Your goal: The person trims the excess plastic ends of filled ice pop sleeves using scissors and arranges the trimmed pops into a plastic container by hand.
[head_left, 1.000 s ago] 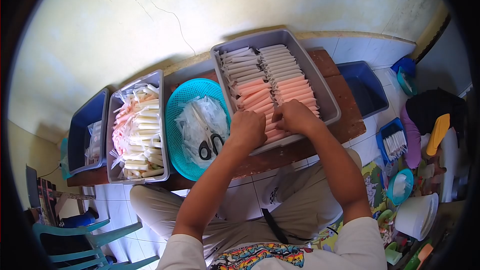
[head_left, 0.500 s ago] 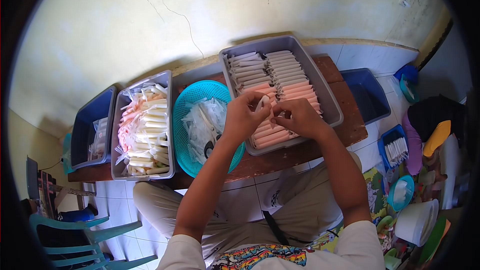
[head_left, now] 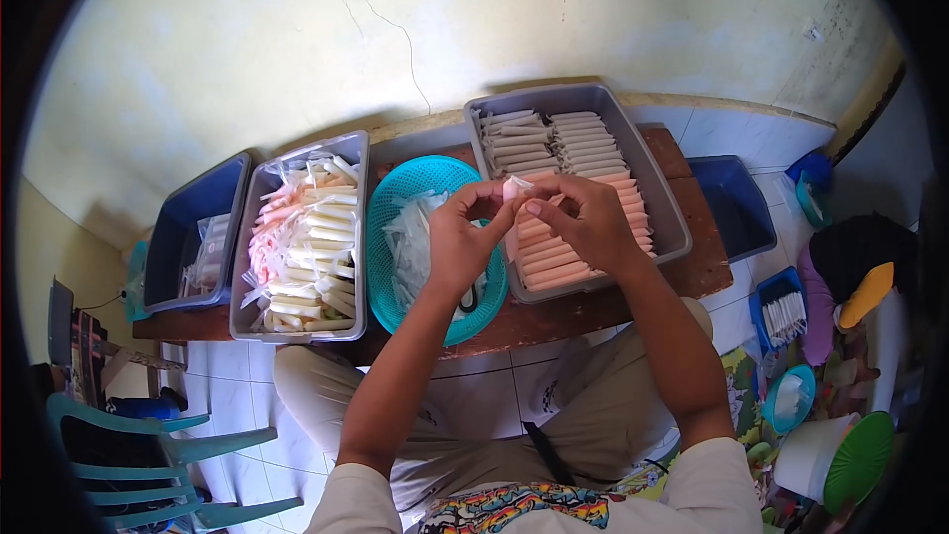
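Note:
Above the grey tray [head_left: 675, 227], my left hand [head_left: 465, 237] and my right hand [head_left: 593, 222] meet with fingers closed in a pinch. Between them is a pale pink plastic tube [head_left: 512, 190], its whitish end poking up from my left fingers; most of it is hidden. Rows of pink filled tubes [head_left: 554, 259] lie in the tray under my hands, with brownish-grey tubes [head_left: 585, 143] behind them. Left of my left hand stands a turquoise mesh basket [head_left: 386, 302] with clear plastic bags [head_left: 410, 247] in it. The scissors there are mostly covered by my left forearm.
A grey tray of white and pink filled tubes [head_left: 321, 237] and a dark blue tray [head_left: 188, 208] stand left on the wooden bench [head_left: 697, 203]. Another blue tub [head_left: 732, 203] lies right. A green plastic chair [head_left: 148, 465] is at lower left.
The view has shifted, so the trays appear further right. My hands have drawn closer together around the pink tube, and my left forearm now covers most of the scissors.

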`<state>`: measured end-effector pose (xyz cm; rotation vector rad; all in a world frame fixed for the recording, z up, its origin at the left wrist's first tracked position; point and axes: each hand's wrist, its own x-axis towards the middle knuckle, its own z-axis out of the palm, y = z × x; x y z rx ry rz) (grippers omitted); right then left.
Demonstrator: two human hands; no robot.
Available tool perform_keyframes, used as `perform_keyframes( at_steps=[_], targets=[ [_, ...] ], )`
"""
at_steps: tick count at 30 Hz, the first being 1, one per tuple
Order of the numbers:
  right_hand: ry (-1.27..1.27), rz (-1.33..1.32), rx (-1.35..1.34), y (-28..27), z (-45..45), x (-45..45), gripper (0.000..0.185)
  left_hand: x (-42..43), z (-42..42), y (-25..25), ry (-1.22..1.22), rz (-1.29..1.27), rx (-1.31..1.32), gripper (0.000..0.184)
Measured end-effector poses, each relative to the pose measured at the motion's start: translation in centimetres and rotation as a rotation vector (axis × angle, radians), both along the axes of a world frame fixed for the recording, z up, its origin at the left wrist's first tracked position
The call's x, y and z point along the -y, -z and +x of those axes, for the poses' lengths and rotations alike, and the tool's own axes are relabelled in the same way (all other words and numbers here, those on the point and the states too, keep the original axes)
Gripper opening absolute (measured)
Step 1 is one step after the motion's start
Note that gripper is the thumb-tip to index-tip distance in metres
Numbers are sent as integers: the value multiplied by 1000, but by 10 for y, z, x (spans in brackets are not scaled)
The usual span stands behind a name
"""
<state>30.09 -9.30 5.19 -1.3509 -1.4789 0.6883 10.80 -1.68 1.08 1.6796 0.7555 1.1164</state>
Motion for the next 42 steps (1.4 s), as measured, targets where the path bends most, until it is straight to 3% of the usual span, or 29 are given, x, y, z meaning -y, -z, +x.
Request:
perform_keyframes(
  at_steps=[7, 16, 27, 33, 40, 42],
  targets=[
    [-25, 214, -91, -13, -39, -16, 31, -7, -34, -15, -34, 121, 21, 19],
    [-57, 153, -127, -18, -72, -45, 26, -4, -82, -35, -107, 193, -118, 15],
    [-128, -76, -306, 13, -89, -77, 19, -18, -125, -20, -37, 151, -270, 33],
    [-107, -87, -238, 20, -89, -86, 18, -22, -130, -12, -60, 181, -290, 37],
    [-87, -104, -218, 30, -91, -99, 20, -21, -131, -12, -112, 192, -319, 40],
    [-78, -88, -252, 28, -92, -98, 31, -22, -132, -7, -97, 103, -273, 39]
  ],
)
